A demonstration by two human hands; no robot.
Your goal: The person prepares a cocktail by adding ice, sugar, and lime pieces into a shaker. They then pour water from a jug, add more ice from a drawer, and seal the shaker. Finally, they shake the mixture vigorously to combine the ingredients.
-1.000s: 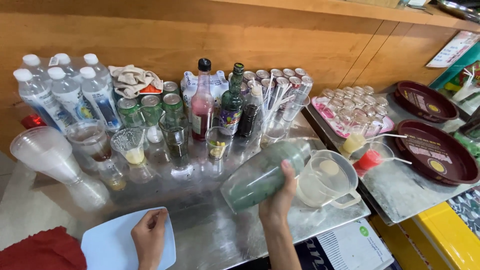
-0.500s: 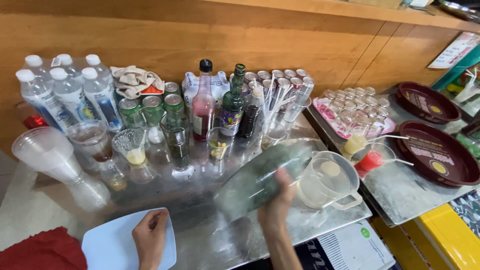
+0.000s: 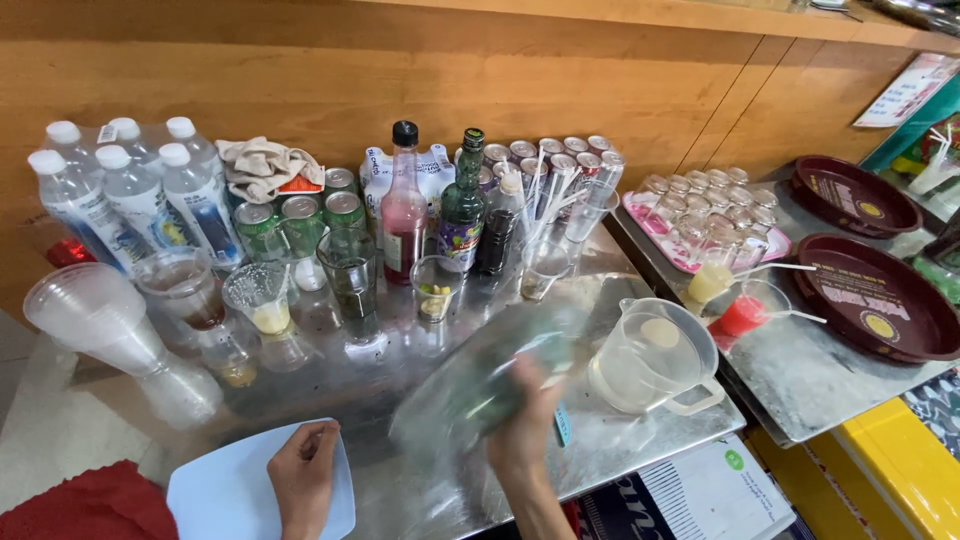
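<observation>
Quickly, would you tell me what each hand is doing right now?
Left hand: loosely curled, resting on the pale blue board.
Right hand: closed on the blurred green bottle.

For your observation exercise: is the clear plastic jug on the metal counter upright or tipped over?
Upright. The jug stands on its base on the counter, open mouth up, handle at its lower right.

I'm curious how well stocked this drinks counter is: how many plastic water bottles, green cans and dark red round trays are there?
Plastic water bottles: 6
Green cans: 4
Dark red round trays: 2
Total: 12
</observation>
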